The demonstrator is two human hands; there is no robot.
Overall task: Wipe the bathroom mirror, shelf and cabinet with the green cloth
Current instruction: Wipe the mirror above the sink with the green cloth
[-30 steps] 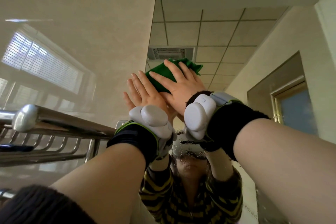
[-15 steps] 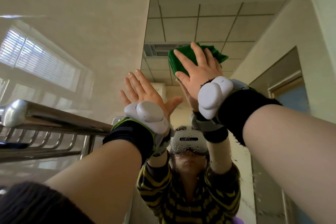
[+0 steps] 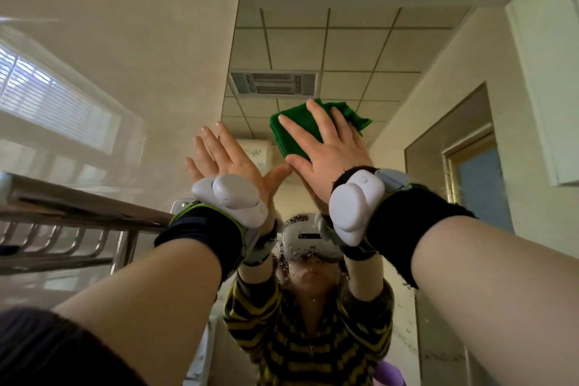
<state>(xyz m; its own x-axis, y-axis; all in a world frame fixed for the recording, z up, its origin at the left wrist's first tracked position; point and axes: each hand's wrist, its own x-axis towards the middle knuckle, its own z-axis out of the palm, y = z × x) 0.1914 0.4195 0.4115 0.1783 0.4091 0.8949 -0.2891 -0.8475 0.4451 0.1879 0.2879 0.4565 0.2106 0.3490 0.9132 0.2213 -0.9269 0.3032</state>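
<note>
The right hand (image 3: 326, 150), fingers straight, pressed the green cloth (image 3: 286, 130) against the mirror (image 3: 344, 41); the left hand (image 3: 232, 160) lay flat, fingers extended, just beside its thumb.

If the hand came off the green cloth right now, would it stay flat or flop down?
Probably flop: the green cloth is bunched in soft folds, a loose corner poking past the right hand. Likely light, since that flat hand alone presses it to the mirror. It should slide easily on smooth glass.
</note>
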